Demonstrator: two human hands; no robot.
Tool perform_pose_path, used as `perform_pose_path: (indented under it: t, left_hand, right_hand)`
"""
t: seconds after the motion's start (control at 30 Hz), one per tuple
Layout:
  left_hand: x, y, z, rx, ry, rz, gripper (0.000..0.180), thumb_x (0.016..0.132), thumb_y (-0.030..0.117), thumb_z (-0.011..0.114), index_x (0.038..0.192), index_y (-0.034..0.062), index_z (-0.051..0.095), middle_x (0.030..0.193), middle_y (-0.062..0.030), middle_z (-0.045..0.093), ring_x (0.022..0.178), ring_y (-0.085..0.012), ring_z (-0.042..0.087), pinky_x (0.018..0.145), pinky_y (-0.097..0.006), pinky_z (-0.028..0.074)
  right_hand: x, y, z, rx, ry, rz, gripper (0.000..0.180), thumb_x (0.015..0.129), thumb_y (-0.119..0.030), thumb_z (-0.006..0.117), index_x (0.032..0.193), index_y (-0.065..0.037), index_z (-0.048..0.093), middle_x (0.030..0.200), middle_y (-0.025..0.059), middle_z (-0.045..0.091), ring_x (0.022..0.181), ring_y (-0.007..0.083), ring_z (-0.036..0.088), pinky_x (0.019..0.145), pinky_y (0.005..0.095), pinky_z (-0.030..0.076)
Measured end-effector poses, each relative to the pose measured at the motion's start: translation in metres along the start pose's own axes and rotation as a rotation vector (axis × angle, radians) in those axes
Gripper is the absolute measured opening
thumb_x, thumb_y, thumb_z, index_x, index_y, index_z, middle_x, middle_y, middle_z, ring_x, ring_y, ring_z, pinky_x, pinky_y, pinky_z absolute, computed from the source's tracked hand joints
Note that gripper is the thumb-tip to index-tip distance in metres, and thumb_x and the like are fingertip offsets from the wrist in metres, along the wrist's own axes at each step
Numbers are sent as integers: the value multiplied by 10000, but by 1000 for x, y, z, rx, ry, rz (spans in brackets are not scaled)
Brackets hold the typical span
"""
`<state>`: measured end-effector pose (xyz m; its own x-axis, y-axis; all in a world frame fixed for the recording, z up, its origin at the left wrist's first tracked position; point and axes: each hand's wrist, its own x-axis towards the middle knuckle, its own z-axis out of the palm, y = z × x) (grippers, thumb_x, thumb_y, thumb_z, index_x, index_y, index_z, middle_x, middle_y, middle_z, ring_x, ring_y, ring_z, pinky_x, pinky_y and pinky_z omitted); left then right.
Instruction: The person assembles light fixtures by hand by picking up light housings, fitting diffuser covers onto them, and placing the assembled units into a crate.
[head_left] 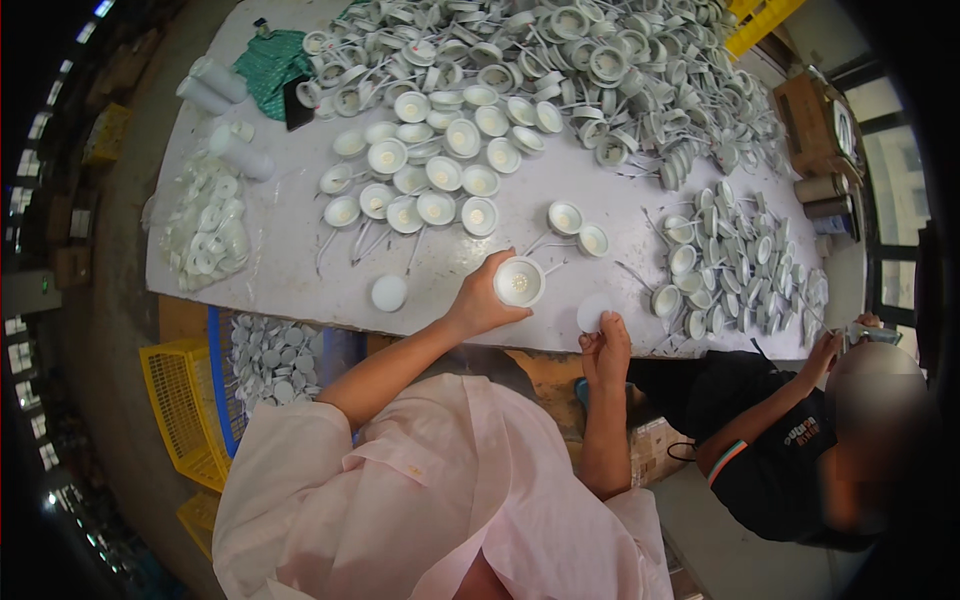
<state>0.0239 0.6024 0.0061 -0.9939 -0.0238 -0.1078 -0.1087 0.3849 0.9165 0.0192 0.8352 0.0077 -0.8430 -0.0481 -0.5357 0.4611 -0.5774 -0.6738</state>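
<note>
My left hand [481, 302] is closed around a white round LED downlight [520, 283], its open face with the yellowish LEDs turned up toward me. Between the thumb and fingers of my right hand [607, 350] is a thin white diffuser disc [592, 314], held just right of the downlight near the table's front edge. Two more downlights, one of them here [565, 218], lie beyond my left hand with wires trailing. To the left, a white round disc piece [389, 293] rests on the table [290, 300].
Rows of downlights [436, 207] stand ahead, backed by a large heap of white housings [607, 65]. Another pile [710, 260] lies right. A bag of white rings [208, 220] sits left. Below the edge is a blue crate [216, 370] with discs. A person [770, 440] sits at right.
</note>
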Motion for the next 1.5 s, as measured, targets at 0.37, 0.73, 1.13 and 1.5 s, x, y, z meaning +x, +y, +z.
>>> perform_pose_path:
  t: [0.37,0.73,1.13,1.5]
  left_hand:
    - [-68,14,-75,-295,86,-127,836,566,157,819,1255,60,357,1229,-111,497,1116,-204,504,934,-320,419]
    - [-106,-16,-122,-342,144,-3,632,747,193,714,1235,17,352,1082,-130,533,973,-197,558,818,-331,465]
    - [-125,-37,-136,-367,213,94,380,869,105,515,1208,21,365,1075,-151,513,990,-220,536,843,-339,434]
    - [-159,-50,-150,-445,163,-60,432,825,44,532,1232,53,386,1173,-109,509,1058,-170,504,918,-310,410]
  right_hand:
    - [-23,62,115,-449,-245,-14,155,865,-132,601,944,1,612,733,42,615,547,79,522,507,208,439]
    - [-47,120,174,-598,-289,-70,197,813,-101,658,948,19,580,752,20,557,555,65,494,450,196,412]
    - [-63,145,191,-564,-330,-42,204,788,-73,680,931,-39,539,746,4,552,608,55,503,474,186,418]
    - [-79,168,187,-720,-517,-95,172,816,-73,661,884,-73,503,733,-19,549,600,51,505,523,191,425]
